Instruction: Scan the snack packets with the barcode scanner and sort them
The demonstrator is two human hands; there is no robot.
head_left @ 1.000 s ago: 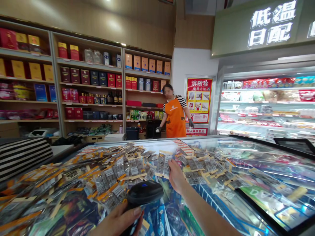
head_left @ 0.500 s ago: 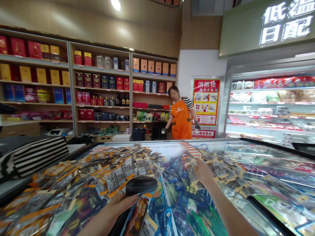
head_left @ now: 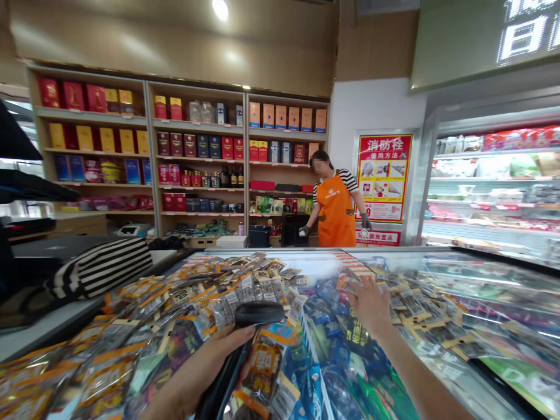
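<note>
My left hand (head_left: 210,356) is wrapped around the handle of a black barcode scanner (head_left: 259,313), its head tipped forward over the glass. Right beside the scanner is a snack packet (head_left: 263,364) with orange edges; whether my fingers touch it, I cannot tell. Farther forward, my right hand (head_left: 371,300) reaches over the glass top with its fingers apart, close to some small clear packets (head_left: 350,280). Its fingertips are blurred, and contact with the packets is unclear. Many more snack packets (head_left: 175,297) lie in a heap to the left.
Under the glass of the freezer (head_left: 321,379) are blue and green bags. More packets (head_left: 420,306) lie on the right. A striped cloth bag (head_left: 107,265) rests at the left. Beyond the freezer stands a person in an orange apron (head_left: 336,213), before boxed-goods shelves (head_left: 199,157).
The view has swung left, so the scene sits farther right. The fingers of my right hand have spread from a packet they were at. My left hand still grips the scanner.
</note>
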